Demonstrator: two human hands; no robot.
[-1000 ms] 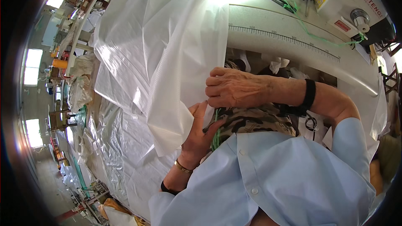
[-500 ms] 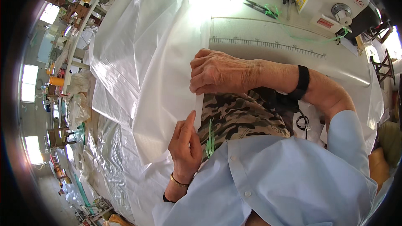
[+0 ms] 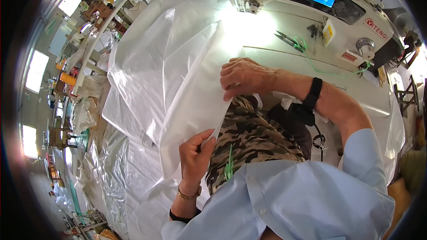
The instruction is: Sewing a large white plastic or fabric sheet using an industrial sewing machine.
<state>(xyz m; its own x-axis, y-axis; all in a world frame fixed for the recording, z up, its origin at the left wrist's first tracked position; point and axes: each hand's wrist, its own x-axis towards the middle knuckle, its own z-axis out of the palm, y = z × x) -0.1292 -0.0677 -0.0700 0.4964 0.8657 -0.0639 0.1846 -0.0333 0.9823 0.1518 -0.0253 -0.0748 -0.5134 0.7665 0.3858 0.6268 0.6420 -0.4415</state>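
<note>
A large sheet of thin white woven plastic fabric lies over the sewing table and spills down to my left. My left hand pinches its near folded edge close to my lap. My right hand, with a black band on the wrist, presses and grips the same edge higher up, near the table's front. The fabric edge runs taut between the two hands. Camouflage trousers show under the edge.
A white sewing machine with a lit blue display stands at the back of the table. Small snips with green thread lie on the machine bed. More clear and white plastic sheets pile on the floor at left. Racks and benches stand far left.
The view has tilted up toward the sewing machine. My right hand slid further up the fabric edge toward the table, and my left hand moved its pinch along the lower edge.
</note>
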